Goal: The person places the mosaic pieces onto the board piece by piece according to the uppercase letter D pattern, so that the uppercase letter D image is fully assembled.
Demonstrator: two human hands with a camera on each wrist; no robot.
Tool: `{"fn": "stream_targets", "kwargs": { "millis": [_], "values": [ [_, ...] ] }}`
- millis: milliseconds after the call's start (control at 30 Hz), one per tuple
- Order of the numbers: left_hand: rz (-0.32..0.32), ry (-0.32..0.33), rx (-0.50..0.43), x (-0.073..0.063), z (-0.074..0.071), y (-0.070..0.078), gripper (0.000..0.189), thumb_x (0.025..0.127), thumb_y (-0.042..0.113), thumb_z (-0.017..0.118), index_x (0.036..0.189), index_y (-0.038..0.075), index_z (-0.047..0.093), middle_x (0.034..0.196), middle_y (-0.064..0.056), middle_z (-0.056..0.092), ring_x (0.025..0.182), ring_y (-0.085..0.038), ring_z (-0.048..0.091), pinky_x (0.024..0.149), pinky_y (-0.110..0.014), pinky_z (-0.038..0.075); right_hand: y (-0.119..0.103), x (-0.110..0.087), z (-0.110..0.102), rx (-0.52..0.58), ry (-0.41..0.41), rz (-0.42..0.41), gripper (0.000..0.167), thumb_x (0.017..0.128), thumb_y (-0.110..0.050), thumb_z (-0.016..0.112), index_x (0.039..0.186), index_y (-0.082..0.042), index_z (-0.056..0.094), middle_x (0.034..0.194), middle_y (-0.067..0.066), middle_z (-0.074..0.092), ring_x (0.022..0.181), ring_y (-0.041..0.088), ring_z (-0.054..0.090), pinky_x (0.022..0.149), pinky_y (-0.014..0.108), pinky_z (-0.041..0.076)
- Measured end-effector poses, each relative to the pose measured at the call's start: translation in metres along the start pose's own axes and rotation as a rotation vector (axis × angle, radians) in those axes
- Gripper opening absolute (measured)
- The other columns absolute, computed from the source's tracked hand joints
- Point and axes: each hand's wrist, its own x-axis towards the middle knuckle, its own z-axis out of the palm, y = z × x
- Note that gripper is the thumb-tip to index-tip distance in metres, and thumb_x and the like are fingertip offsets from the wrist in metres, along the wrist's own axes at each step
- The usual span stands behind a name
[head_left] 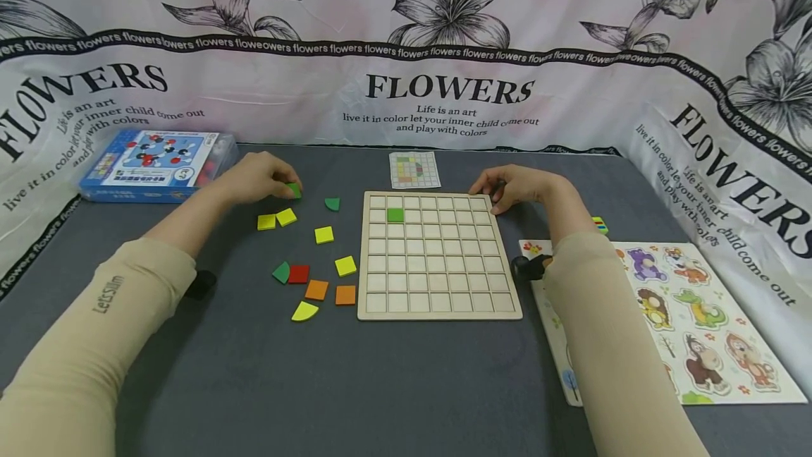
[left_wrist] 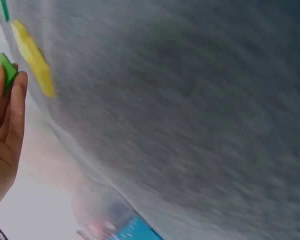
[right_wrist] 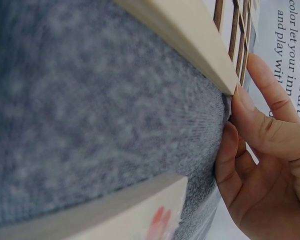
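My left hand (head_left: 256, 176) pinches a small green tile (left_wrist: 9, 72) between thumb and fingers, to the left of the board. Part of that tile hides behind the fingers. At the far right corner of the wooden grid board (head_left: 438, 315), my right hand (head_left: 523, 185) grips the edge with thumb and forefinger. One green square tile (head_left: 395, 215) lies in a cell of the board's upper left. Left of the board lie loose tiles: several yellow squares (head_left: 324, 235), a red square (head_left: 299, 273), orange squares (head_left: 345, 295), green quarter-rounds (head_left: 333, 204) and a yellow quarter-round (head_left: 305, 312).
Behind the board lies a small card with a coloured grid pattern (head_left: 414, 170). A blue box (head_left: 152, 166) stands at the back left. An animal picture board (head_left: 704, 323) lies on the right, partly beneath my right forearm. A flower-printed cloth (head_left: 444, 111) rises behind the table.
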Motion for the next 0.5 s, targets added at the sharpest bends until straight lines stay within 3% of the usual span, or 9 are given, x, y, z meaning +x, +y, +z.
{"fn": "stream_targets", "kwargs": {
  "millis": [100,267,500],
  "values": [
    [-0.001,0.032,-0.062,0.005,0.002,0.013,0.020,0.097,0.010,0.060,0.114,0.002,0.068,0.108,-0.018,0.073,0.096,-0.030,0.071,0.088,-0.048,0.054,-0.001,0.000,0.000,0.005,0.002,0.004,0.051,0.084,0.005,0.072,0.131,-0.006,0.059,0.111,0.010,0.046,0.094,0.023,0.045,0.081,0.032,0.044],
    [0.012,0.079,-0.149,0.018,0.011,0.040,0.018,0.097,0.011,0.062,0.111,0.000,0.058,0.106,-0.020,0.070,0.095,-0.032,0.071,0.086,-0.042,0.054,0.000,0.001,0.000,0.011,0.003,0.011,0.051,0.084,0.005,0.072,0.131,-0.006,0.059,0.110,0.010,0.046,0.093,0.023,0.045,0.079,0.032,0.044],
    [0.081,0.113,-0.198,0.035,0.024,0.078,0.017,0.091,0.008,0.069,0.105,0.002,0.062,0.103,-0.016,0.065,0.098,-0.028,0.063,0.086,-0.039,0.053,0.000,0.001,0.000,0.011,0.005,0.014,0.050,0.084,0.005,0.073,0.131,-0.006,0.059,0.111,0.011,0.046,0.094,0.023,0.046,0.078,0.031,0.045]
  ]
}}
